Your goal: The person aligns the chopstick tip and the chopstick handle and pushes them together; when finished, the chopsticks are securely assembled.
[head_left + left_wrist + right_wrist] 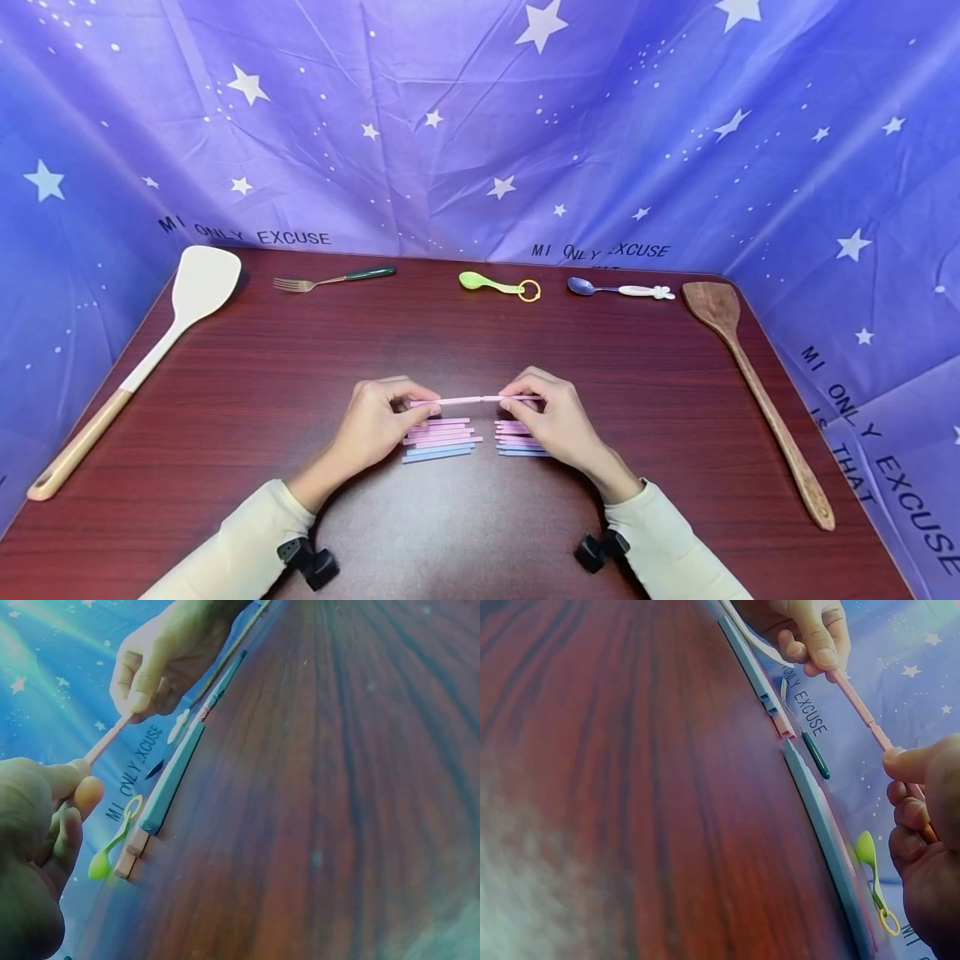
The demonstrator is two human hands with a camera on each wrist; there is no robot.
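Note:
My left hand (372, 422) pinches a slim pink stick (459, 402) between thumb and fingers, just above the table. A second pink stick (885, 740) is pinched by my right hand (561, 414). The two sticks meet end to end in one nearly straight line, with a seam showing between the hands. Below the left hand lies a row of pink sticks (444, 437) and blue sticks (438, 453). Under the right hand is a similar row of pink sticks (510, 430) and blue sticks (522, 453), partly hidden by that hand.
Along the table's (420, 342) back lie a fork (337, 279), a green spoon (487, 283) with a yellow ring, and a spoon (622, 290) with a white handle. A white spatula (202, 283) lies at left, a wooden spatula (757, 392) at right. Starry cloth (450, 167) hangs behind.

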